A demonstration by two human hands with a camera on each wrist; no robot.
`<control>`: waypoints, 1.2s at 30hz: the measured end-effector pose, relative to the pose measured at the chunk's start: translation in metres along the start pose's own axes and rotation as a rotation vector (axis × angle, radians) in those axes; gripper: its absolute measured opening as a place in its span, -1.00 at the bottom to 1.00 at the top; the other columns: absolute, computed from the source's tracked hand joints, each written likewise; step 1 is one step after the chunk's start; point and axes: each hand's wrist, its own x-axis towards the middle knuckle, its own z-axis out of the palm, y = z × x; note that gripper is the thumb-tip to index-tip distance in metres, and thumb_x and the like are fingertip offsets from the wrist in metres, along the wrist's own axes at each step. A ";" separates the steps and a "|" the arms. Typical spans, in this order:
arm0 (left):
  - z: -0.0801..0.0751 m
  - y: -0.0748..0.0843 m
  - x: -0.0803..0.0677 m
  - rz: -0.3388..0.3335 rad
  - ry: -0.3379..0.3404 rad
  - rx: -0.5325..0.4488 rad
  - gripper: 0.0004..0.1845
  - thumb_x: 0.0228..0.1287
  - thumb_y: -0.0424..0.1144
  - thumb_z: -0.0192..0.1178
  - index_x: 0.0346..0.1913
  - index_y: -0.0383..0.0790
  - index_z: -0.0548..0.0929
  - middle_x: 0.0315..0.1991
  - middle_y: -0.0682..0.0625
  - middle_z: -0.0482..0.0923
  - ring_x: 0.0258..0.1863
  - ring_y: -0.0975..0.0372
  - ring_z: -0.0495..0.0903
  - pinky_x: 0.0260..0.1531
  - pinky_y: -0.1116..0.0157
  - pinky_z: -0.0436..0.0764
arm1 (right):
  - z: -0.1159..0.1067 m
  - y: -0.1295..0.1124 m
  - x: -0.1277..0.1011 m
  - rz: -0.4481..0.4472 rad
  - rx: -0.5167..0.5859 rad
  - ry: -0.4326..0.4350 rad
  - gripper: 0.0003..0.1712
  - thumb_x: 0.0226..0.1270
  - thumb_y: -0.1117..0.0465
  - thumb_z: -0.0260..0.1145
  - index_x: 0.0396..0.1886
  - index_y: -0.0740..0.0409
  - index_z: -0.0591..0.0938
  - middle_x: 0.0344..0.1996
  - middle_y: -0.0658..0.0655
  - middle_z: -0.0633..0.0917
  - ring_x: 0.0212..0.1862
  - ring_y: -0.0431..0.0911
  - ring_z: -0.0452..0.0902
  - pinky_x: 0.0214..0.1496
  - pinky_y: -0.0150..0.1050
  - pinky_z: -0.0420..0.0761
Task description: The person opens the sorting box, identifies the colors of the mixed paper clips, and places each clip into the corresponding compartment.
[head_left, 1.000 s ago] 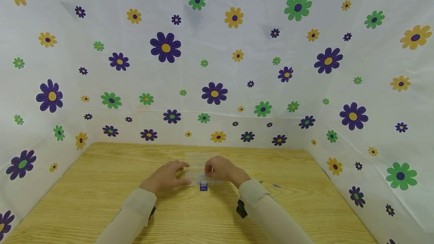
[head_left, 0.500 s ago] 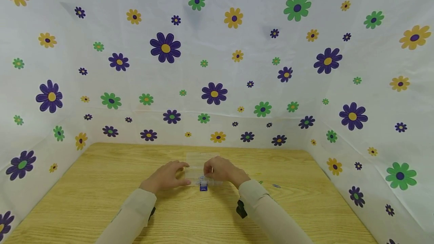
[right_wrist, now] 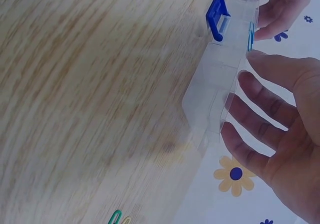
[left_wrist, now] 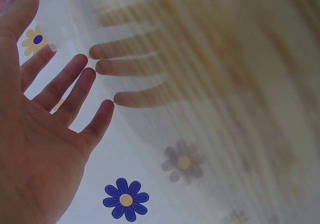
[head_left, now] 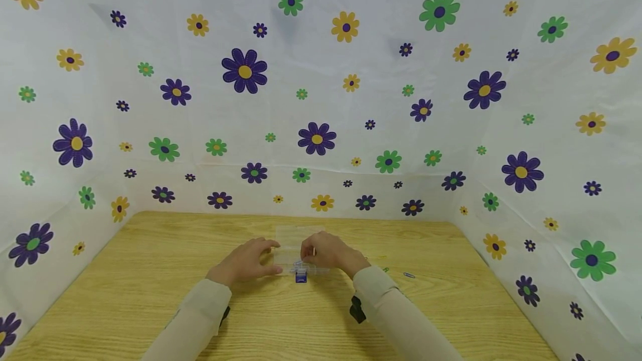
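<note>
Both my forearms reach forward in beige sleeves, wrists close together at centre. My left hand (head_left: 246,261) lies palm down, fingers (left_wrist: 75,86) straight and slightly spread, thumb extended toward the other hand. My right hand (head_left: 323,253) is arched, fingers (right_wrist: 260,101) gently bent and pointing inward, thumb tip near the forefinger. A dark strap shows under each wrist.

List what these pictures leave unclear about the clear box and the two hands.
- Head view: the clear box is too small and partly covered by the left hand and right hand; its contents are unreadable.
- Left wrist view: the box is not discernible.
- Right wrist view: the box's far end is cut off by the top edge beyond the blue latch.
</note>
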 end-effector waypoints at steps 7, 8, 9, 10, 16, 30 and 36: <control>0.000 0.001 -0.001 -0.013 0.000 0.007 -0.25 0.28 0.20 0.37 0.38 -0.19 0.53 0.28 -0.21 0.59 0.25 -0.07 0.58 0.34 -0.16 0.50 | 0.000 0.001 0.000 -0.036 0.007 0.015 -0.92 0.41 0.29 0.40 -0.28 0.06 0.79 -0.34 0.00 0.79 -0.32 -0.25 0.55 -0.22 -0.43 0.56; 0.000 0.002 -0.001 -0.013 0.001 0.007 -0.26 0.28 0.20 0.37 0.38 -0.19 0.53 0.28 -0.21 0.59 0.25 -0.07 0.58 0.34 -0.17 0.50 | 0.000 0.001 0.000 -0.039 0.009 0.016 -0.92 0.41 0.29 0.40 -0.28 0.06 0.79 -0.34 0.00 0.79 -0.32 -0.25 0.55 -0.22 -0.43 0.56; 0.000 0.002 -0.001 -0.013 0.001 0.008 -0.26 0.28 0.20 0.37 0.38 -0.19 0.54 0.28 -0.21 0.59 0.25 -0.07 0.58 0.34 -0.17 0.50 | -0.001 0.001 0.000 -0.041 0.010 0.016 -0.92 0.41 0.29 0.40 -0.28 0.06 0.79 -0.34 0.00 0.79 -0.32 -0.25 0.56 -0.22 -0.43 0.55; 0.000 0.001 -0.001 -0.014 0.001 0.008 -0.26 0.28 0.20 0.37 0.38 -0.19 0.54 0.28 -0.21 0.59 0.25 -0.07 0.58 0.34 -0.17 0.50 | -0.001 0.001 0.000 -0.043 0.011 0.016 -0.92 0.41 0.28 0.39 -0.28 0.06 0.79 -0.33 0.00 0.79 -0.32 -0.24 0.56 -0.22 -0.43 0.56; 0.000 0.001 0.000 -0.017 -0.001 0.004 -0.26 0.28 0.21 0.37 0.38 -0.18 0.54 0.27 -0.20 0.60 0.25 -0.07 0.58 0.34 -0.17 0.50 | -0.002 0.002 -0.002 -0.044 0.024 0.006 -0.93 0.42 0.28 0.40 -0.24 0.10 0.79 -0.32 0.01 0.79 -0.32 -0.26 0.55 -0.22 -0.43 0.56; -0.002 0.003 -0.002 0.002 -0.012 0.003 -0.26 0.30 0.18 0.37 0.38 -0.21 0.52 0.25 -0.22 0.59 0.23 -0.09 0.58 0.32 -0.17 0.51 | -0.011 0.015 -0.009 0.014 0.085 0.000 -0.88 0.47 0.24 0.35 -0.18 0.14 0.79 -0.29 0.00 0.77 -0.26 -0.22 0.55 -0.11 -0.35 0.61; -0.003 0.003 -0.004 0.021 -0.011 0.010 -0.26 0.30 0.17 0.37 0.38 -0.25 0.52 0.22 -0.24 0.60 0.21 -0.10 0.58 0.31 -0.18 0.52 | -0.015 0.027 -0.020 0.052 0.085 0.018 -0.88 0.47 0.24 0.34 -0.19 0.15 0.78 -0.30 -0.01 0.75 -0.26 -0.21 0.54 -0.10 -0.32 0.61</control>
